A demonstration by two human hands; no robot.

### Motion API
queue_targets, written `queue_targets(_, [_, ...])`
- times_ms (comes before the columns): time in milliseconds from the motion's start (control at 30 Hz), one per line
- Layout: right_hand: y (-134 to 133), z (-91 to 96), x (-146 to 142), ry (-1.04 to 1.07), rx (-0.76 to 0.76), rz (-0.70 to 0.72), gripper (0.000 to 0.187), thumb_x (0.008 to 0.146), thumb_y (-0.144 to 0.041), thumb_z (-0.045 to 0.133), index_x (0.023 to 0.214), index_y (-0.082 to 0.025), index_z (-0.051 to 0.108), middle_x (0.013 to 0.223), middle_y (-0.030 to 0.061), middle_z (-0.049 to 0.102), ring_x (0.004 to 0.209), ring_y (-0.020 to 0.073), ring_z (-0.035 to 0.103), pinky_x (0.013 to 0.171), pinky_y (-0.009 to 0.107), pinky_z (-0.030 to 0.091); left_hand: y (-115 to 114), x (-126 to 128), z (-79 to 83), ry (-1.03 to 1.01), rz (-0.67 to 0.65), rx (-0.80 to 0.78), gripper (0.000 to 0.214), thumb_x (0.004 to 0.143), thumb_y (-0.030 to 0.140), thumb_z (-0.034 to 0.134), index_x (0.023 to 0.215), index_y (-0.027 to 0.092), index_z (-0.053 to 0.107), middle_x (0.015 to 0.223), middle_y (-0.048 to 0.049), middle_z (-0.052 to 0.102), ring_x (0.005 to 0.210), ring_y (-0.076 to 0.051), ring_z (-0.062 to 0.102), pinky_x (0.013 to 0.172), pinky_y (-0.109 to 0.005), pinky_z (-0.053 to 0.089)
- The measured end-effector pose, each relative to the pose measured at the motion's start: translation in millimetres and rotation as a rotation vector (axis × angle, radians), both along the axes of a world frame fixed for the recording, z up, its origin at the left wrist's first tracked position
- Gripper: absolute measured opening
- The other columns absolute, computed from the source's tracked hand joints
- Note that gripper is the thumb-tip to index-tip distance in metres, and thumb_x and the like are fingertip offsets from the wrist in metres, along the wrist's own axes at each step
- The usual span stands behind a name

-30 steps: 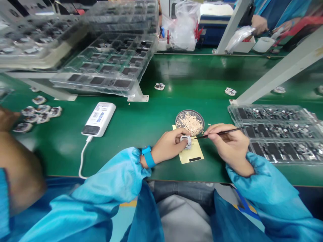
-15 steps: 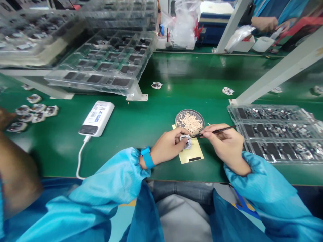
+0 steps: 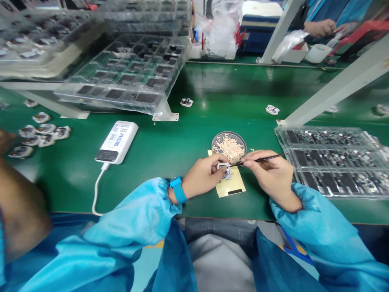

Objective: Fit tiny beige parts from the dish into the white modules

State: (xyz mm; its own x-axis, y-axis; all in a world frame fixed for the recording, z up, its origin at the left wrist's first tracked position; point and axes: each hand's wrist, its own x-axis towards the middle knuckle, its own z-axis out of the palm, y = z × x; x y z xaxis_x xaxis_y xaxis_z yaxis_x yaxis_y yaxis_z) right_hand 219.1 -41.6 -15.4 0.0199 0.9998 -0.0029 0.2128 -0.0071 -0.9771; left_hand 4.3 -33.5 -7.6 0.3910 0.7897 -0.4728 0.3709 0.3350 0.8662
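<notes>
Just below the frame's centre, the left hand (image 3: 204,174) pinches the small white housing (image 3: 227,173) over the yellow card (image 3: 232,187), the right hand (image 3: 270,174) grips the slim dark tool (image 3: 272,157) at its edge, and steady support with a light tip looks wisest.

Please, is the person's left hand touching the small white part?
Touching. The head view shows the left hand holding the small white part, with the thumb lying over its edge.

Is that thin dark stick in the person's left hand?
No, the right hand holds the stick, while the left hand holds a small white part.
</notes>
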Motion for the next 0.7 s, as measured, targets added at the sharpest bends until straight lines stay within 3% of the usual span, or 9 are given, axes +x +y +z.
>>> queue_targets(133, [0,1.5,3,-0.018,0.094,0.086,0.011,0.082,-0.023,0.08,0.089,-0.024,0.072,0.089,0.0055,0.076,0.087,0.0241,0.073,0.083,0.042,0.061,-1,0,0.4,0.009,0.003,-0.002,0.023,0.092,0.03,0.061,0.113,0.022,0.065,0.083,-0.0019,0.069,0.072,-0.016,0.066,0.063,-0.027,0.053])
queue_targets(233, [0,3.0,6,0.042,0.126,0.075,0.013,0.081,-0.021,0.081,0.09,-0.025,0.073,0.089,0.0058,0.076,0.087,0.0256,0.073,0.082,0.044,0.062,-1,0,0.4,-0.005,0.008,-0.015,0.026,0.092,0.029,0.061,0.116,0.021,0.065,0.084,-0.0025,0.07,0.073,-0.016,0.067,0.064,-0.028,0.054])
queue_targets(533, [-2,-0.5,12,0.007,0.022,0.149,0.013,0.082,-0.022,0.08,0.093,-0.024,0.072,0.09,0.005,0.076,0.087,0.0236,0.072,0.081,0.04,0.06,-1,-3,-0.7,-0.132,0.03,-0.099,0.037,0.095,0.032,0.059,0.129,0.015,0.064,0.101,-0.0085,0.074,0.08,-0.017,0.071,0.072,-0.03,0.059])
queue_targets(700, [-1,-1.7,10,0.008,-0.109,0.152,0.009,0.084,-0.026,0.079,0.09,-0.023,0.072,0.091,0.0043,0.075,0.083,0.0199,0.072,0.073,0.033,0.059,0,-5,2.9,-0.087,-0.004,-0.041,0.036,0.098,0.034,0.056,0.128,0.018,0.068,0.112,-0.0067,0.076,0.086,-0.018,0.072,0.076,-0.029,0.059])
